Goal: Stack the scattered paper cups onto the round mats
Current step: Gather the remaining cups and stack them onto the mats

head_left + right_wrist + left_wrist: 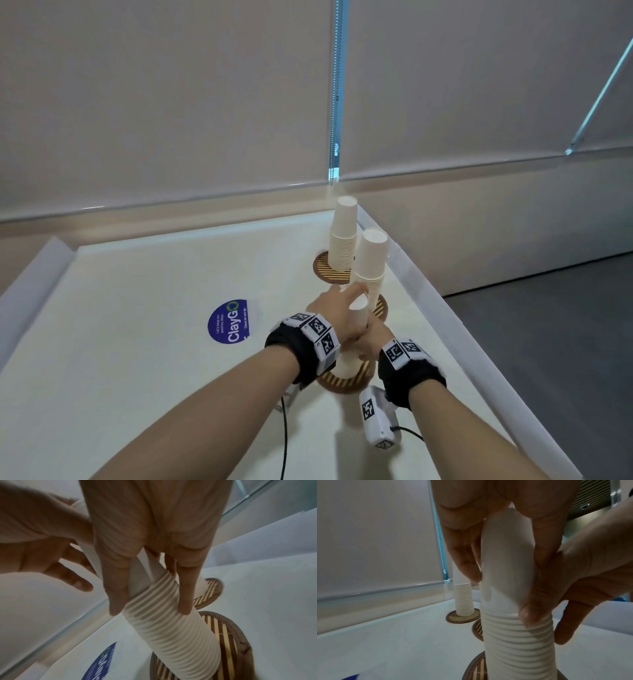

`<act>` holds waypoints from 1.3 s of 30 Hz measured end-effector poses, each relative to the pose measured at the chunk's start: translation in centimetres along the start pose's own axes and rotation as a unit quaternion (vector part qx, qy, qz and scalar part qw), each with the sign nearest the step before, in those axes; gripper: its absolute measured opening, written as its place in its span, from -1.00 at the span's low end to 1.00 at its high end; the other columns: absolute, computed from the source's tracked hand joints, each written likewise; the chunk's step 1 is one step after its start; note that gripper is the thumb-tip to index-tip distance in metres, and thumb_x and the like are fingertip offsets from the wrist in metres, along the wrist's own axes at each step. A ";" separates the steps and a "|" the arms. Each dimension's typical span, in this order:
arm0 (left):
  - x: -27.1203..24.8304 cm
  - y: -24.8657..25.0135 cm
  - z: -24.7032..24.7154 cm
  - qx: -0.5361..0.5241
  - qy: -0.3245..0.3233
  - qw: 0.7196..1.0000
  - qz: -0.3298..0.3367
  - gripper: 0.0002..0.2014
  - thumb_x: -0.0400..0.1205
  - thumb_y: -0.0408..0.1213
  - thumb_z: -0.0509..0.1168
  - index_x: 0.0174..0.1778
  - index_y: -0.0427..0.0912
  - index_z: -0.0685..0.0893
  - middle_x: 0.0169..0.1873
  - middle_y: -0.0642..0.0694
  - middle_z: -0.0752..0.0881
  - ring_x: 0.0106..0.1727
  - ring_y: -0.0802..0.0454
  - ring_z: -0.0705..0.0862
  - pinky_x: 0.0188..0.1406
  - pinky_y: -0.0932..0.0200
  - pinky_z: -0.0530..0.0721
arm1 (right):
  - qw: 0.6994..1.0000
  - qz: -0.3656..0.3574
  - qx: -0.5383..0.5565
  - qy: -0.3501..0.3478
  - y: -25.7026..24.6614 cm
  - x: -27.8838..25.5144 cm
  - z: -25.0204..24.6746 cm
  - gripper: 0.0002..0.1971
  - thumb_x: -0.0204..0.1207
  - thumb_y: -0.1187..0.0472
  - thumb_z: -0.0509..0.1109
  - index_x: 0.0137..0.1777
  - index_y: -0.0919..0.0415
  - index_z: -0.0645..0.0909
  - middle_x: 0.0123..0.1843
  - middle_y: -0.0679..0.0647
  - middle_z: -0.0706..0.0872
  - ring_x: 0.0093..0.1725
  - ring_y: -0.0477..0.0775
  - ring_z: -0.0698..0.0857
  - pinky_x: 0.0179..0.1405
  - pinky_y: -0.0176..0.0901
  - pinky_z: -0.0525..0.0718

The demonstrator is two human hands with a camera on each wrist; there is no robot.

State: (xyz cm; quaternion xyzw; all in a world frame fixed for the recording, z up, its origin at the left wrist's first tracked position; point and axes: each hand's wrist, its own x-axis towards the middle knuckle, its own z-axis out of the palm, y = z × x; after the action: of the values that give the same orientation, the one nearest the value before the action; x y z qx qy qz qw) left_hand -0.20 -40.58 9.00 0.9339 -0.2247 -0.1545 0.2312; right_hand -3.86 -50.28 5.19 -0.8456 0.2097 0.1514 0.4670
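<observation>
Three stacks of white paper cups stand on round striped mats along the table's right side. The near stack point(347, 363) rises from the near mat point(356, 383). My left hand point(346, 308) grips its top cup point(359, 313) from above, fingers wrapped around the smooth wall point(506, 561). My right hand point(370, 339) holds the same stack point(173, 632) just below, fingers point(185, 601) lying over the top cup's rim and the ribbed rims. The middle stack point(370, 260) and the far stack point(339, 240) stand untouched behind.
A blue round sticker point(228, 321) lies on the white table point(137, 342) to the left. Raised white edges border the table point(455, 329). A wall with blinds stands close behind. Cables hang from my wrist cameras near the front.
</observation>
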 end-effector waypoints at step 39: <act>8.9 -36.4 -20.1 -0.029 0.314 0.889 -0.331 -0.22 0.43 -0.25 0.50 0.49 0.17 0.25 0.21 -0.30 0.46 0.25 -0.37 0.54 0.10 -0.11 0.59 | 0.948 0.143 -0.257 0.123 -8.3 25.3 9.6 -0.42 0.58 0.06 0.24 0.50 0.35 0.23 0.51 0.25 0.35 0.50 0.23 0.39 0.47 0.01 0.39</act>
State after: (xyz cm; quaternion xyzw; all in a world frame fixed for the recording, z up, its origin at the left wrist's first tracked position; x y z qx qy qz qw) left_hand 27.95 -8.89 6.12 0.9468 0.1867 0.0725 0.2521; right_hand 21.60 -43.56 -5.18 -0.9102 0.3379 0.1600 0.1785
